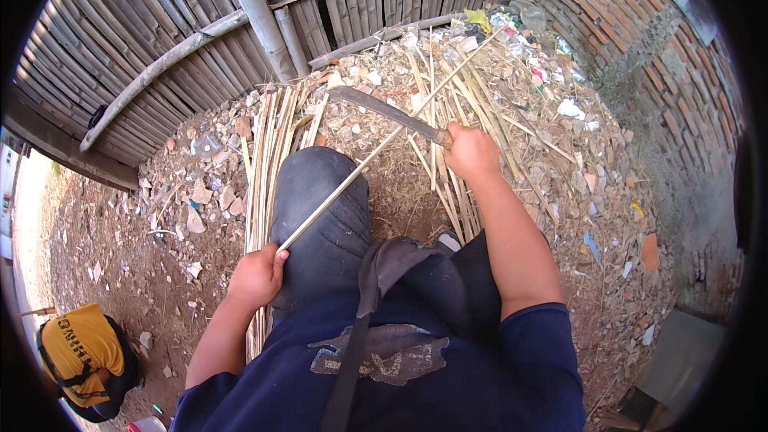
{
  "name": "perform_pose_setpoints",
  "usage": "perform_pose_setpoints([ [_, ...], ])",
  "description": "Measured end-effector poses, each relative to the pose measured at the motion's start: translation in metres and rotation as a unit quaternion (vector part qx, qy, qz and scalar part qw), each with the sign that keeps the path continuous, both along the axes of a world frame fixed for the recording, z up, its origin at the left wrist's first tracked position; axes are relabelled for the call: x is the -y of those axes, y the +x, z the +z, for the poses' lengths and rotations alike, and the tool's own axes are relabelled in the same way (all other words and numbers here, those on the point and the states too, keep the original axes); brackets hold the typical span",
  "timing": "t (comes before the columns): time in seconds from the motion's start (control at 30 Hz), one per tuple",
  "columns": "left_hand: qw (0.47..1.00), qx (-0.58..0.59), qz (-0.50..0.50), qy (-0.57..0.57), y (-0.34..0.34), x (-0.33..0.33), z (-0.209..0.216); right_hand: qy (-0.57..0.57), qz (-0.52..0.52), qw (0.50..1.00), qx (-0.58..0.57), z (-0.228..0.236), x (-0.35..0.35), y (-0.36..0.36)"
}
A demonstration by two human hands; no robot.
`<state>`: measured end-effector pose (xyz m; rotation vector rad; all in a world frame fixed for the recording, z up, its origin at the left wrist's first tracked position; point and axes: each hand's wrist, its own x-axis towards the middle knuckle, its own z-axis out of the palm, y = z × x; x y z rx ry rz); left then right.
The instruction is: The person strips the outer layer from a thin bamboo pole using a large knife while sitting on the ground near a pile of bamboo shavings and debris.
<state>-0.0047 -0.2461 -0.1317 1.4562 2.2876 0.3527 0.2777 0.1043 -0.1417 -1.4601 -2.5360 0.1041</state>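
My left hand (258,276) is closed around the near end of a long pale bamboo strip (340,190), beside my left knee. The strip slants away to the upper right over the ground. In my right hand (472,152) is the handle of a machete (376,106), its dark blade pointing left. Blade and strip cross just left of that hand; whether they touch I cannot tell. A bundle of similar strips (268,152) lies along the left of my leg. More loose strips (448,192) are scattered ahead, under and beyond my right hand.
A bamboo slat wall (192,24) stands ahead to the left, a brick wall (640,56) to the right. Stones and litter cover the dirt ground (192,248). A person in a yellow top (84,344) crouches at the lower left.
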Motion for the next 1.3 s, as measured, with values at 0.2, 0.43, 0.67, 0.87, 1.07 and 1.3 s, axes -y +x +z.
perform_pose_setpoints([
  [0.2, 1.0, 0.015, -0.018, 0.014, -0.002, 0.009, -0.001, -0.013, 0.014, 0.998, -0.057, 0.018, 0.012, 0.006],
  [0.43, 1.0, 0.013, -0.025, 0.0, 0.0, 0.006, 0.01, -0.042, 0.026, 0.998, -0.049, 0.021, 0.014, 0.015],
  [0.67, 1.0, 0.006, 0.002, -0.002, 0.009, 0.008, 0.011, -0.011, 0.147, 0.989, 0.004, 0.019, 0.042, -0.014],
  [0.87, 1.0, -0.022, -0.003, -0.009, 0.002, 0.004, 0.004, -0.025, 0.01, 0.998, 0.056, 0.012, -0.004, 0.006],
  [1.07, 0.999, 0.015, -0.026, -0.013, -0.003, 0.006, 0.003, -0.017, -0.001, 1.0, -0.016, 0.027, 0.016, 0.008],
  [1.3, 0.999, 0.018, -0.027, 0.008, 0.0, 0.004, -0.003, 0.011, 0.163, 0.986, -0.023, 0.03, 0.045, -0.01],
])
